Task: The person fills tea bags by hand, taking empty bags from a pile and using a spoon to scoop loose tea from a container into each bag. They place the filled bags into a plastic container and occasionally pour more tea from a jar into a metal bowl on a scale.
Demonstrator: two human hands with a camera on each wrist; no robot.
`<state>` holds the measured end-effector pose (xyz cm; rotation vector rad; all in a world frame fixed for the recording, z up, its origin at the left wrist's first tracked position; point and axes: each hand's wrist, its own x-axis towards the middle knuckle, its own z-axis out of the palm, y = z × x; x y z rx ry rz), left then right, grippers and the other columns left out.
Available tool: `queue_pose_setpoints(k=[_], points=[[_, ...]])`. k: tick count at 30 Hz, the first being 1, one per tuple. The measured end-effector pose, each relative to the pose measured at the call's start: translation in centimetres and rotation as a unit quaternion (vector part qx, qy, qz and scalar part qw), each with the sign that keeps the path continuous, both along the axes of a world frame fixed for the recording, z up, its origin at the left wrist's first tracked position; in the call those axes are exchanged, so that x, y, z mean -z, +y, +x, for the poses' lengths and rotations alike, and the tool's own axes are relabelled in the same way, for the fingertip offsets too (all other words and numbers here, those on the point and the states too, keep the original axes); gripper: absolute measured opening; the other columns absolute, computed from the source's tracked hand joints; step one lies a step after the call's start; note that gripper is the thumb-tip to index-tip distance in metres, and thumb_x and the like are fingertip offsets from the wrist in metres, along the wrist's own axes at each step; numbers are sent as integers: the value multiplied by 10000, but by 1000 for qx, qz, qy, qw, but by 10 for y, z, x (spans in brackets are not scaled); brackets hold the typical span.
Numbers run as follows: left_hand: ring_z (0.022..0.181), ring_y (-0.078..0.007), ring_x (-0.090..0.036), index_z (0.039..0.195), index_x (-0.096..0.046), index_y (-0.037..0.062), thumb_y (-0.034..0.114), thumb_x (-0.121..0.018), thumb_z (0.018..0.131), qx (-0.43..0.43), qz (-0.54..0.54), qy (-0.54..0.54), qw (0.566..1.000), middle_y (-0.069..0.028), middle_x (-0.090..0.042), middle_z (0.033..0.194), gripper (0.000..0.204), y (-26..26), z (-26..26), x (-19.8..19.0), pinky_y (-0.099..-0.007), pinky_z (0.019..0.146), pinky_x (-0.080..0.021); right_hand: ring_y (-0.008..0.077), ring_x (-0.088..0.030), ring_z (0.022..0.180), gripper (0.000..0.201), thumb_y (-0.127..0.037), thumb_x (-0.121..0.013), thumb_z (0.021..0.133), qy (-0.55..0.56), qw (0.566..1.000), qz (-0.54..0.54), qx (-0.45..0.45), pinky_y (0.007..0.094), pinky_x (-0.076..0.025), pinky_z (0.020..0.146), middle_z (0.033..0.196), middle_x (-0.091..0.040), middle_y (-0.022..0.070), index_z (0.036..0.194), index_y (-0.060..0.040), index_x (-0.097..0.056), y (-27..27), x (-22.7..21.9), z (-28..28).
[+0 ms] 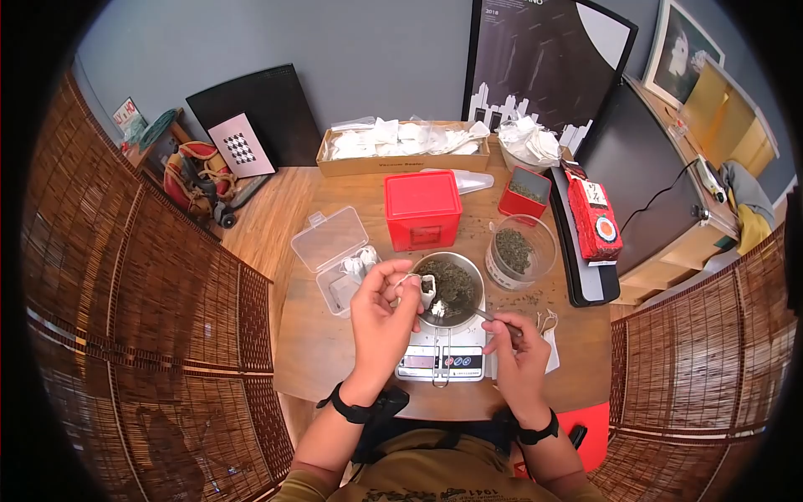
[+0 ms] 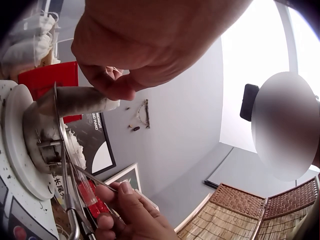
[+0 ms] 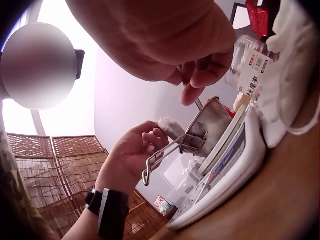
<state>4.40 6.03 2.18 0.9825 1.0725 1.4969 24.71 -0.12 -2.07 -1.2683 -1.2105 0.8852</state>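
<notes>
The left hand (image 1: pixel 383 314) pinches a small white bag (image 1: pixel 427 287) by its top, over the left rim of a metal pan (image 1: pixel 459 320) holding dark dried leaves (image 1: pixel 450 280). In the left wrist view the bag (image 2: pixel 85 100) hangs by the pan's rim, leaves showing through it. The right hand (image 1: pixel 520 364) pinches a thin metal utensil (image 1: pixel 483 315) whose far end reaches into the pan; its tip is hard to make out. Under the pan is a white scale (image 1: pixel 418 363).
Behind the pan stands a red tin (image 1: pixel 423 209). To the right are a clear tub of leaves (image 1: pixel 520 252), an open red tin (image 1: pixel 525 194) and a red packet (image 1: pixel 593 219). A clear case (image 1: pixel 333 234) lies left; a cardboard box (image 1: pixel 403 165) of white bags stands behind.
</notes>
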Motion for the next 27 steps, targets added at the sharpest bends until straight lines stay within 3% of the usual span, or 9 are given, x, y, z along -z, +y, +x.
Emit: queue_pose_setpoints(k=[11,13,20,26,27], points=[[741,-67,-660,1308,-622,-56,14,-682,1058,60,-21,-27,998,-70,-683,1003,266,0,7,4,-216,487,-511,115,-697,739,220,-149,-650,1130,91,996,-11,25,245,-523,669,1047,-803,164,1266,24,-655,-5,-12,13],[709,-77,-661,1312,-615,-67,14,-680,1056,99,-64,25,993,-77,-675,1005,276,4,4,10,-227,467,-513,100,-690,737,215,-167,-643,1137,94,995,3,35,234,-507,661,1054,-801,148,1267,4,-650,-6,-14,16],[676,-81,-658,1310,-615,-69,16,-675,1058,92,-59,29,994,-73,-670,986,272,5,8,15,-238,453,-525,93,-692,746,211,-175,-641,1138,94,995,19,34,226,-494,661,1072,-796,133,1261,-4,-650,-9,-29,18],[670,-83,-658,1315,-610,-63,31,-671,1071,91,-59,17,994,-82,-663,1040,269,6,8,17,-220,447,-492,122,-709,758,172,-64,-642,1116,47,998,43,-22,256,-543,701,1093,-774,139,1257,33,-653,-11,-35,9],[673,-83,-661,1318,-612,-69,22,-666,1069,88,-58,17,994,-76,-667,1007,270,6,8,16,-227,455,-513,137,-718,761,159,-23,-651,1096,-17,997,72,-33,268,-558,710,1090,-766,143,1241,40,-668,-11,-35,9]])
